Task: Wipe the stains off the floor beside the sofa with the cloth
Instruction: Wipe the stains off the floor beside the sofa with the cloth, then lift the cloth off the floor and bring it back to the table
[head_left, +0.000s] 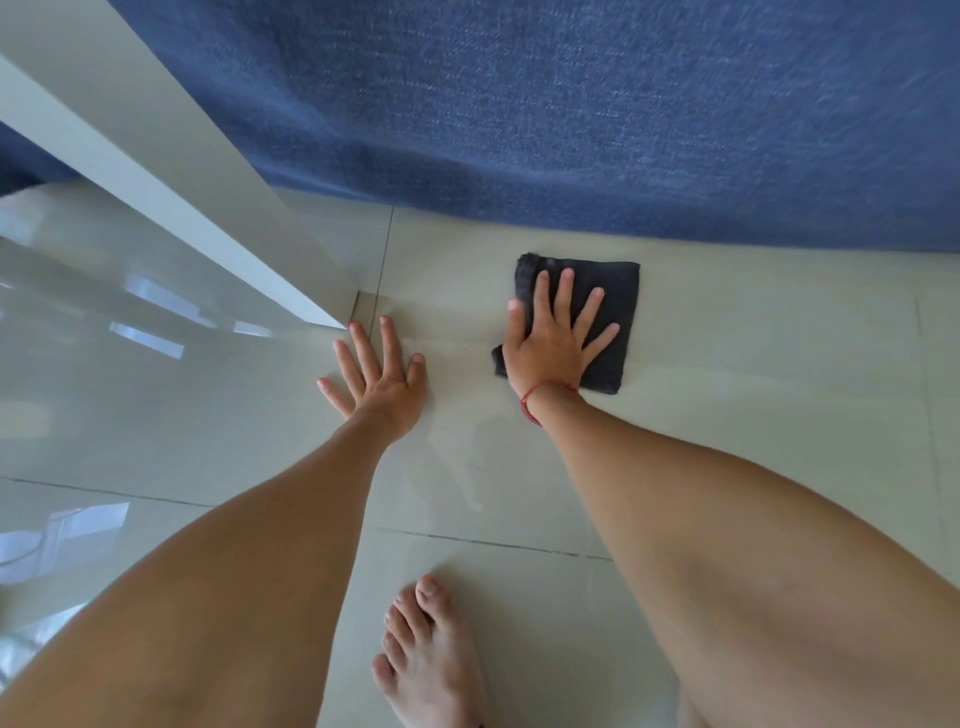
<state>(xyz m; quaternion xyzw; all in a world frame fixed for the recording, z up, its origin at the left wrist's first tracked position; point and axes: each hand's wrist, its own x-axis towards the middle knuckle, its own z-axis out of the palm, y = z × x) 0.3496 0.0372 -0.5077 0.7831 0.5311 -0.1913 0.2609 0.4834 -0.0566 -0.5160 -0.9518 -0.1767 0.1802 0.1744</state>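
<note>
A dark folded cloth (613, 291) lies flat on the pale glossy tiled floor (753, 364), a short way in front of the blue fabric sofa (571, 114). My right hand (556, 343) presses on the cloth with the palm down and the fingers spread; a red string circles its wrist. My left hand (376, 374) rests flat on the bare tile to the left of the cloth, fingers apart, holding nothing. Faint wet smears (457, 467) show on the tile between my forearms.
A white furniture panel (171, 171) runs diagonally from the upper left and ends at a corner just above my left fingertips. My bare foot (431, 654) stands on the tile at the bottom centre. Dark grout lines cross the floor.
</note>
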